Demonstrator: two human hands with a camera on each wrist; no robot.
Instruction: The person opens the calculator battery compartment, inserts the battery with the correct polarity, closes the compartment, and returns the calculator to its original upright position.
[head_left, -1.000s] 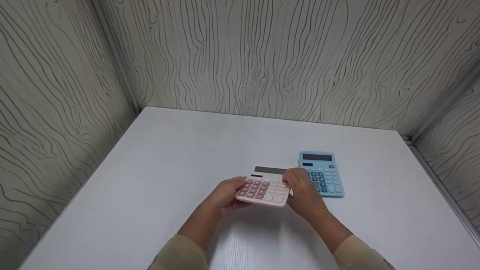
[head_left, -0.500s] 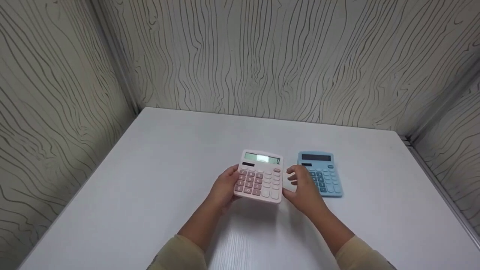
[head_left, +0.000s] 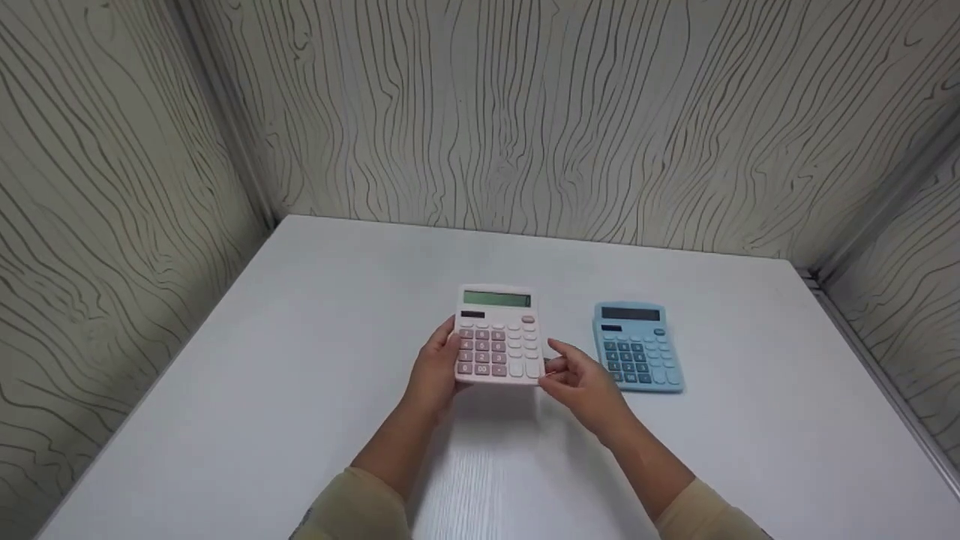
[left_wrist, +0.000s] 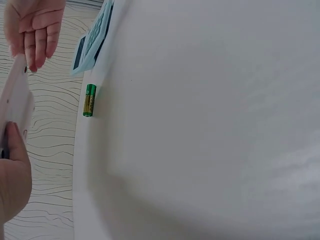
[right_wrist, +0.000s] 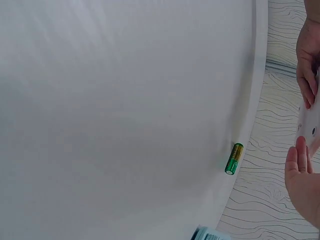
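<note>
A pale pink calculator [head_left: 498, 336] with rose number keys is held above the table, its face tilted up in the head view. My left hand [head_left: 433, 371] grips its left side, thumb on the front and fingers behind. At the lower right corner, my right hand [head_left: 586, 390] pinches the edge lightly, thumb at the corner. In the right wrist view the fingertips [right_wrist: 301, 142] of that hand lie nearly straight against the calculator's back. The calculator's display is lit green, with a digit at its right end. To the right, a blue calculator [head_left: 637, 346] lies face up.
A green and gold battery [left_wrist: 89, 100] lies on the white table [left_wrist: 200, 125], seen in both wrist views and hidden in the head view. Wood-grain patterned panels [head_left: 510, 112] stand behind the table and along both sides.
The pink calculator has tilted up to face the head camera and moved left. My right hand has let go near its upper right side and come to its lower right corner.
</note>
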